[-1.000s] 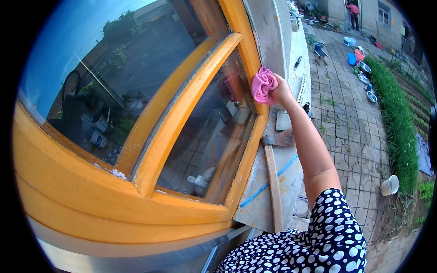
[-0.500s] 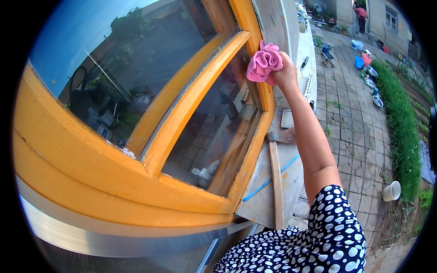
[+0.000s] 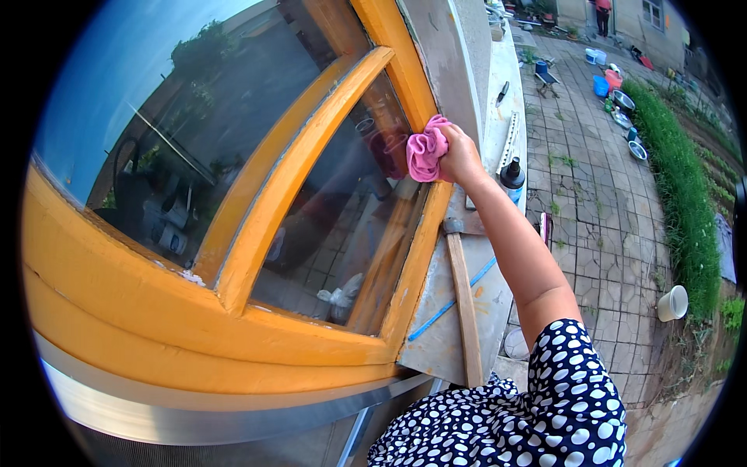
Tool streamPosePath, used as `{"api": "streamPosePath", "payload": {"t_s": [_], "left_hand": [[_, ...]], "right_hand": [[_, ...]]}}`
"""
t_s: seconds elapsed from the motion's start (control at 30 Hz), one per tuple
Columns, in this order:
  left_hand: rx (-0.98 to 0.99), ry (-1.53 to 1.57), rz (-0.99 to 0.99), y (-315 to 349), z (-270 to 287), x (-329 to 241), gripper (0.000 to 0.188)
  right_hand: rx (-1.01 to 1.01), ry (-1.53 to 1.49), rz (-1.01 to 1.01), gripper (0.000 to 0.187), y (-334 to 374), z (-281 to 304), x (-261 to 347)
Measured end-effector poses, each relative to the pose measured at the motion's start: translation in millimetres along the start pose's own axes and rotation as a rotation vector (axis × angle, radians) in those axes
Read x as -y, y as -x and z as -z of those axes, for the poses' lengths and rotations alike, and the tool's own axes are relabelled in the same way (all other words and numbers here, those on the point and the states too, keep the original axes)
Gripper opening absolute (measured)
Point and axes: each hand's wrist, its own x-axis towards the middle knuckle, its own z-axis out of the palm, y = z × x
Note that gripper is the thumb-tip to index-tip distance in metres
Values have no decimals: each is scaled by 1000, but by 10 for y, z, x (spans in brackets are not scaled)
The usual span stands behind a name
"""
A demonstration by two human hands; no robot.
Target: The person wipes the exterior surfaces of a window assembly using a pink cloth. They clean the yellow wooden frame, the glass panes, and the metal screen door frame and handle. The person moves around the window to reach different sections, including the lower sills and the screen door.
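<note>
Pink cloth (image 3: 426, 153) is bunched in the right hand (image 3: 462, 156), fingers curled round it, at the orange frame (image 3: 411, 78) and maybe touching the glass (image 3: 331, 202), so 1 flat, gentle press should rub best, with the left hand out of sight.

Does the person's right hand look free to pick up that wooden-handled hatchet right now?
Probably not straight away: the right hand grips the pink cloth at the orange window frame. The hatchet looks near, though, its handle mostly uncovered.
</note>
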Motion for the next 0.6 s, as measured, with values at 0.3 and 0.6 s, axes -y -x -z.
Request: {"api": "streamPosePath", "payload": {"t_s": [0.3,0.6], "left_hand": [[-28,-27,24,3,-61,-3,32],[-41,-26,39,-8,-121,-42,32]], "right_hand": [[-133,-27,93,33,-624,263,262],[-59,-55,130,48,-818,115,344]]}}
